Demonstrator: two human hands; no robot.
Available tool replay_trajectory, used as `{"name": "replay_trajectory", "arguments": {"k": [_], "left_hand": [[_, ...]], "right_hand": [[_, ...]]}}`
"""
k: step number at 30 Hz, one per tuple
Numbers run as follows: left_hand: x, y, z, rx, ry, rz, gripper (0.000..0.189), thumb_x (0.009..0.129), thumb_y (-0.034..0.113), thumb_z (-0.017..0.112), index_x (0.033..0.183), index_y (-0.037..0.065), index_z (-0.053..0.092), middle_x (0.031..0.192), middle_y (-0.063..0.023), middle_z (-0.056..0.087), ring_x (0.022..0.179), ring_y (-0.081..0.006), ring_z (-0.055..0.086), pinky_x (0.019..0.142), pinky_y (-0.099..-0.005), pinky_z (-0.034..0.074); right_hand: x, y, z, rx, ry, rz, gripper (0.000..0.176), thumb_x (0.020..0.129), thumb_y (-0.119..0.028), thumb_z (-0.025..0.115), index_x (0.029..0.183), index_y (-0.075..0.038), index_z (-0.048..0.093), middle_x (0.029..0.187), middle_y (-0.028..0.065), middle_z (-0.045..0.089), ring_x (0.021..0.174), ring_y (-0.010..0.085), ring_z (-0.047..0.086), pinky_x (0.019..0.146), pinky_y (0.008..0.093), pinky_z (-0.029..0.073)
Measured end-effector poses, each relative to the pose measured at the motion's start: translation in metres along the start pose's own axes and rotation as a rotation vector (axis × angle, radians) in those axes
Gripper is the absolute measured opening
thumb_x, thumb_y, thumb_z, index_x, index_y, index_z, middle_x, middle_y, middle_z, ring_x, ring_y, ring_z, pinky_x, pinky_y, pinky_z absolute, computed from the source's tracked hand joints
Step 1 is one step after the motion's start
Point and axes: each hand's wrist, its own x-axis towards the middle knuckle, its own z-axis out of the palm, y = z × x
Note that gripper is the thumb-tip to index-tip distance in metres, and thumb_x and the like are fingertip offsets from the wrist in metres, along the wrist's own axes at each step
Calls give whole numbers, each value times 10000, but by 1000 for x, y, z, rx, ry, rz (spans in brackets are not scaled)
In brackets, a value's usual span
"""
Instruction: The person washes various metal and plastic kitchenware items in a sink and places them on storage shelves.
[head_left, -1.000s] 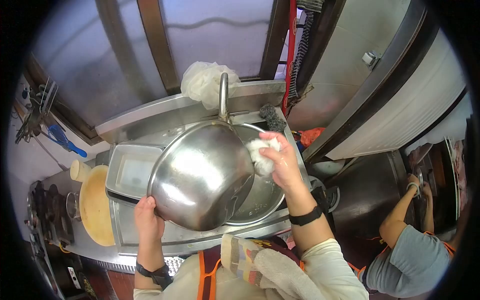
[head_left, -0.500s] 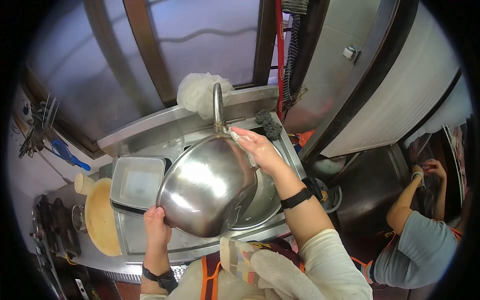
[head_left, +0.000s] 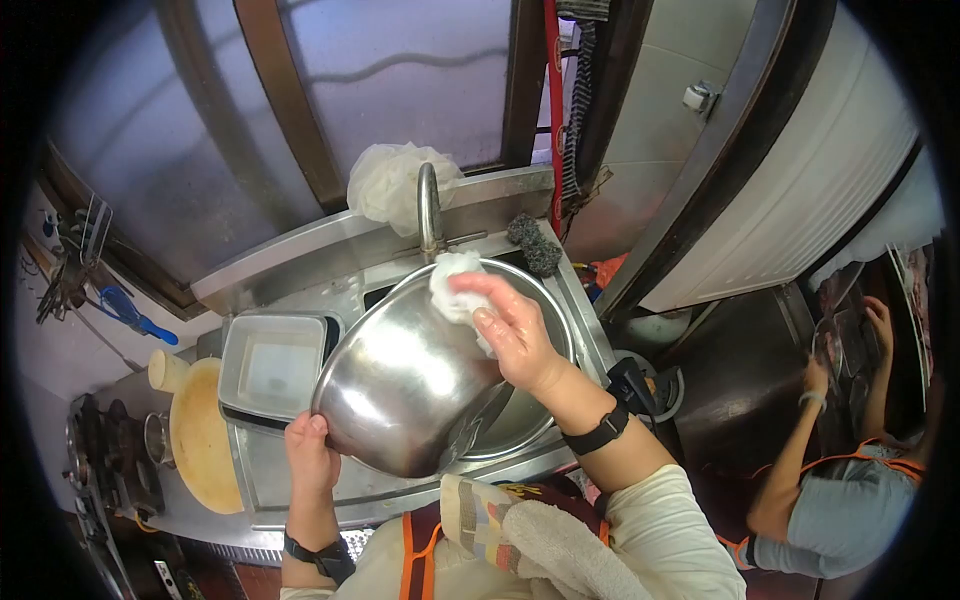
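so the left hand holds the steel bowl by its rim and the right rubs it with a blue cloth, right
Not blue: in the head view the cloth under the right hand is white. The left hand does hold the steel bowl by its rim.

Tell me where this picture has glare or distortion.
Head view: fisheye lens bends the brown window frame, darkens the corners; glare sits on the round steel bowl in the left hand; the right hand, gripping a white cloth wad, looks sharp.
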Motion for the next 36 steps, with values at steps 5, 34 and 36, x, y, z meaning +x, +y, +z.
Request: {"name": "replay_trajectory", "arguments": {"k": [5,34,36], "left_hand": [[-5,-10,2,70,-45,-15,373,822,319,604,863,-51,580,804,-41,602,729,-108,542,689,-243,433],[4,-13,-22,-89,-96,84,292,879,225,523,994,-44,529,968,-105,602,870,-187,585,794,-311,464],[3,-14,-26,-110,-95,96,287,884,218,515,1003,-43,522,978,-105,599,882,-191,584,806,-316,462]], "right_hand": [[17,-2,10,-353,3,-161,222,789,-9,468,981,-42,574,861,128,586,756,279,567,703,325,448],[-54,154,-4,-68,395,757,223,846,-140,434,852,-16,619,781,111,620,757,185,577,696,297,436],[-77,175,5,252,254,971,232,828,-211,490,841,-27,630,791,159,616,801,234,591,727,313,440]]}}
